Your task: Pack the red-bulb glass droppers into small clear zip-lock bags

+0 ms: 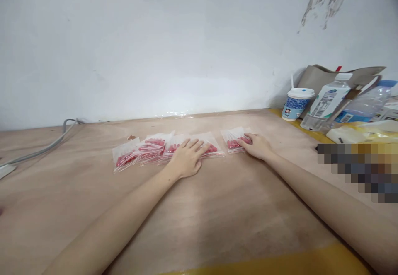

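Note:
A row of small clear zip bags [124, 153] lies on the wooden tabletop, each holding several short red pieces whose kind I cannot make out. My left hand [188, 159] rests flat over the bags in the middle of the row, fingers spread, partly covering them. To the right, apart from the row, is another small pile of clear zip bags [235, 136] with red pieces. My right hand [258, 145] grips its right edge, thumb and fingers bent over the plastic, hiding that side.
A lidded paper cup with a straw [297, 103], a labelled clear bottle [326, 101], a larger bottle [367, 105] and a grey-beige bag [317, 76] crowd the right back. A grey cable [46, 150] runs along the left. The white wall [186, 51] bounds the table's back.

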`<state>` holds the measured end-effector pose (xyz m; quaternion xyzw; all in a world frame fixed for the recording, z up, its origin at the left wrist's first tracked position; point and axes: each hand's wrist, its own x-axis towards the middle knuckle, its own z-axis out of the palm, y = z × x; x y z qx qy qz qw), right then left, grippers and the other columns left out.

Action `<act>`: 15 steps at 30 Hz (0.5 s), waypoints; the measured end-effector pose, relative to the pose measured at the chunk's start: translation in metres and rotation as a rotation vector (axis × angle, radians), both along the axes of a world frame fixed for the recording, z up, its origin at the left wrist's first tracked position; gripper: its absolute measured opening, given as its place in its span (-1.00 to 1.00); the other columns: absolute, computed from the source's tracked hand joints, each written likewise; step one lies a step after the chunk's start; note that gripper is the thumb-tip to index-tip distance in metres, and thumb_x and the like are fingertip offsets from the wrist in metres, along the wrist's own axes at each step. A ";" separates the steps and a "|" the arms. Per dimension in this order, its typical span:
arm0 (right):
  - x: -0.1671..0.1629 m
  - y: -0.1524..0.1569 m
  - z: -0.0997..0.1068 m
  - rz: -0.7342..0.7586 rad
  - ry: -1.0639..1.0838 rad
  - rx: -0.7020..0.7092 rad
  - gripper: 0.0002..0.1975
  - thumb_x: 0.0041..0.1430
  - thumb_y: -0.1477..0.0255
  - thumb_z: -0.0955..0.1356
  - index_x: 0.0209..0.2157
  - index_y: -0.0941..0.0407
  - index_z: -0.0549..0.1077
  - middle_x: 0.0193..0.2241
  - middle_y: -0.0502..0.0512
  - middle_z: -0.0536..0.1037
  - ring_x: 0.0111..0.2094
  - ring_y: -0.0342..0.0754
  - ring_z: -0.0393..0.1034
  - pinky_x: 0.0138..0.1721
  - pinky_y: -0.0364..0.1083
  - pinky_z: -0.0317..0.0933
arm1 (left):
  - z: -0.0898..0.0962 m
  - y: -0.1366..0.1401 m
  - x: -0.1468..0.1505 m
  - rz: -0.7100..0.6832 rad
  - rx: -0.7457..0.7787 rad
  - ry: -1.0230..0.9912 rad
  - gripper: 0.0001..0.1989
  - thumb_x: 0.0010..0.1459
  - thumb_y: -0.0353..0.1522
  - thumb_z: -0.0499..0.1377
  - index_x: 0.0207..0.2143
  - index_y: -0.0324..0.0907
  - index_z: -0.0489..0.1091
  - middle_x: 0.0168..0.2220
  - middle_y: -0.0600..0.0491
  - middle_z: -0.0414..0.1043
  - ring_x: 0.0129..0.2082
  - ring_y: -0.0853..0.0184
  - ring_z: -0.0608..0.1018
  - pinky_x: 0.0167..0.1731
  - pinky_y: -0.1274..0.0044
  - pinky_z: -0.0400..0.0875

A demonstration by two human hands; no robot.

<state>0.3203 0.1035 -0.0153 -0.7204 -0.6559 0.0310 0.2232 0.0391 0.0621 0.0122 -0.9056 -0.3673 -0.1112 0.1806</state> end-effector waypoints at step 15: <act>-0.059 -0.003 -0.001 0.079 -0.028 0.001 -0.48 0.18 0.06 0.02 0.06 -0.09 0.27 0.02 0.18 0.31 0.05 0.20 0.13 0.00 0.18 -0.03 | 0.030 0.046 -0.025 0.007 0.086 -0.155 -0.65 0.13 -0.58 -0.06 -0.05 -0.24 0.29 0.01 -0.08 0.30 0.06 0.24 0.32 0.03 0.40 0.25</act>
